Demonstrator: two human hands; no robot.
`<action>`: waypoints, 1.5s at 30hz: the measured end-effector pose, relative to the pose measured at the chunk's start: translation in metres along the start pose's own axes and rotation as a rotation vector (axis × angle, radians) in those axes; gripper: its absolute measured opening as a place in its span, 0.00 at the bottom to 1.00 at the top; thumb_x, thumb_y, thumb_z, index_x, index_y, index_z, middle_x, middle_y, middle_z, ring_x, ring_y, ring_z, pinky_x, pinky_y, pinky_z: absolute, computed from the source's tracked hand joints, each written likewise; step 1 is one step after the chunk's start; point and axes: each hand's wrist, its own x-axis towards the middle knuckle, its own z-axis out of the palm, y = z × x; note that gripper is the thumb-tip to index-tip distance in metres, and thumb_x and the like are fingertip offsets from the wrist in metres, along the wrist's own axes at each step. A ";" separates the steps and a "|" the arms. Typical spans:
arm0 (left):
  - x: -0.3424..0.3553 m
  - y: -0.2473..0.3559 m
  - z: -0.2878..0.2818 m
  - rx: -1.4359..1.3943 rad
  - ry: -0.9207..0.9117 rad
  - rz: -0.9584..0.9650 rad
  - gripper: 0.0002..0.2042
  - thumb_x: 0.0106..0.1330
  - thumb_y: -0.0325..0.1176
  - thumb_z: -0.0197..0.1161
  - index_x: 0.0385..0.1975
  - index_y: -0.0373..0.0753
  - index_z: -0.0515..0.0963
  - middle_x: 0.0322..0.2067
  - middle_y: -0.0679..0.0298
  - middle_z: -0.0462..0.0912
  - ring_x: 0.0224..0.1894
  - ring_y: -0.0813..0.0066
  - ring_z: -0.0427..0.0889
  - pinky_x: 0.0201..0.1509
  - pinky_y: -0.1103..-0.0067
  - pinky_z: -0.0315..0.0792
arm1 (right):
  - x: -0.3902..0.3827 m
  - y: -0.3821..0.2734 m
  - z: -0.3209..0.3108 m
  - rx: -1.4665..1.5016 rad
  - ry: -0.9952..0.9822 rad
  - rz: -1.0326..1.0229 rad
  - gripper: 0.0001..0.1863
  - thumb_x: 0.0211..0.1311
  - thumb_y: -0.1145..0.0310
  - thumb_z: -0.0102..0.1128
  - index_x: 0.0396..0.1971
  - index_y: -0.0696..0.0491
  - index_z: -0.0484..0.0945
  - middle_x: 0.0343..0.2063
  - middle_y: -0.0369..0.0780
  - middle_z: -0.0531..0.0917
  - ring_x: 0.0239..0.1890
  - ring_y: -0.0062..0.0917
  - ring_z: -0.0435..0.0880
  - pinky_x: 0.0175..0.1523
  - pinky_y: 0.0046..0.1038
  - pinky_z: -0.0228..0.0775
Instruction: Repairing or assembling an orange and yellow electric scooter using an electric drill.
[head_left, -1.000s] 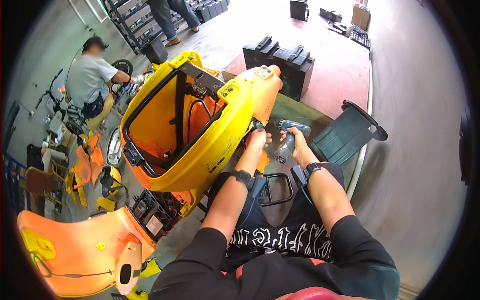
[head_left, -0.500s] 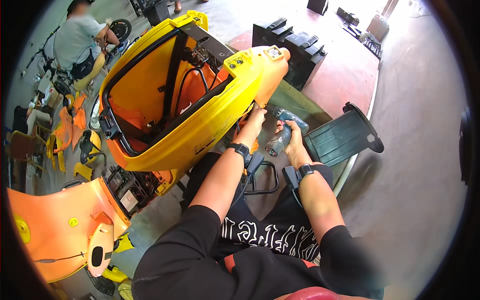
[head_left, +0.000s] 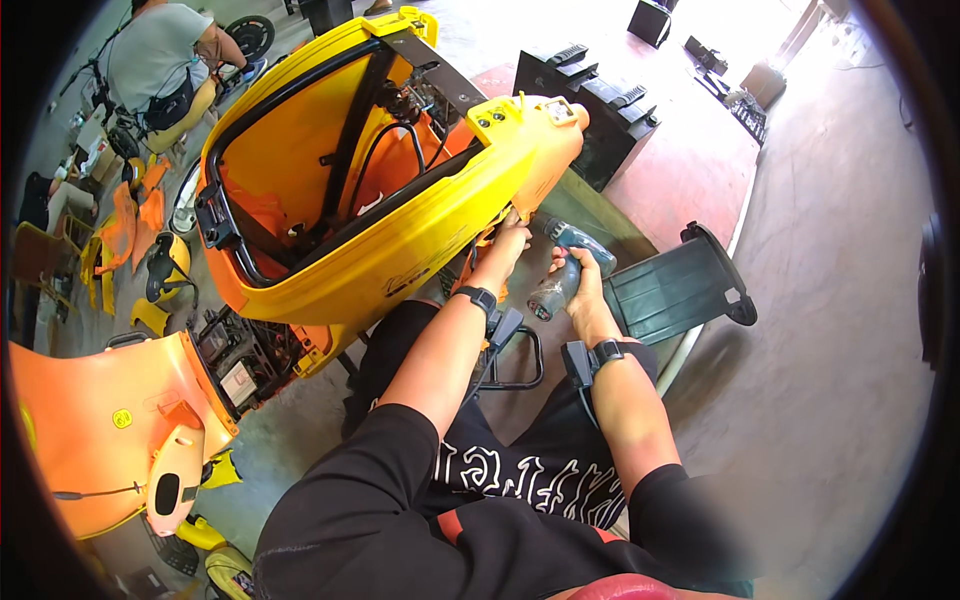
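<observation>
The yellow and orange body of a scooter-like vehicle [head_left: 400, 235], tilted with its black-framed opening toward me, fills the middle left. At its right lower edge is my left hand [head_left: 512, 243], its fingers closed against the underside. What they hold, if anything, is hidden. Just right of it, my right hand [head_left: 586, 280] grips a dark blue-grey cordless drill [head_left: 556, 290]. The drill's nose points left, close to the panel and my left fingers. Its tip is too small to make out.
A black plastic bin-like part [head_left: 670, 297] lies right of the drill. Black boxes [head_left: 590, 115] stand on a reddish board [head_left: 690, 170] beyond. At left are an orange panel [head_left: 110, 430], a yellow helmet [head_left: 170, 265] and a seated person [head_left: 160, 70].
The view has shifted slightly, so the surroundings sit a little differently in the picture. Both hands keep nearly the same place at the body's edge, with the drill still in my right hand.
</observation>
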 end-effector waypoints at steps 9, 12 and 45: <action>0.004 0.006 0.017 -0.133 0.079 0.016 0.22 0.56 0.22 0.51 0.53 0.42 0.65 0.52 0.63 0.70 0.47 0.70 0.71 0.43 0.74 0.71 | 0.001 0.000 -0.003 -0.053 -0.032 -0.009 0.13 0.54 0.67 0.54 0.36 0.60 0.71 0.29 0.39 0.80 0.23 0.21 0.77 0.37 0.26 0.75; 0.002 0.005 0.013 -0.052 0.086 -0.013 0.23 0.54 0.24 0.50 0.53 0.43 0.65 0.46 0.63 0.72 0.44 0.70 0.72 0.40 0.73 0.69 | 0.002 -0.001 -0.004 -0.060 -0.041 0.005 0.12 0.54 0.67 0.55 0.35 0.59 0.72 0.28 0.39 0.80 0.23 0.22 0.76 0.37 0.26 0.74; 0.019 -0.021 0.007 0.433 0.154 0.235 0.13 0.68 0.31 0.56 0.49 0.33 0.74 0.39 0.59 0.81 0.38 0.70 0.82 0.40 0.77 0.74 | -0.042 -0.016 0.023 -0.177 0.021 -0.057 0.10 0.55 0.70 0.52 0.35 0.58 0.71 0.30 0.41 0.81 0.22 0.23 0.78 0.36 0.29 0.76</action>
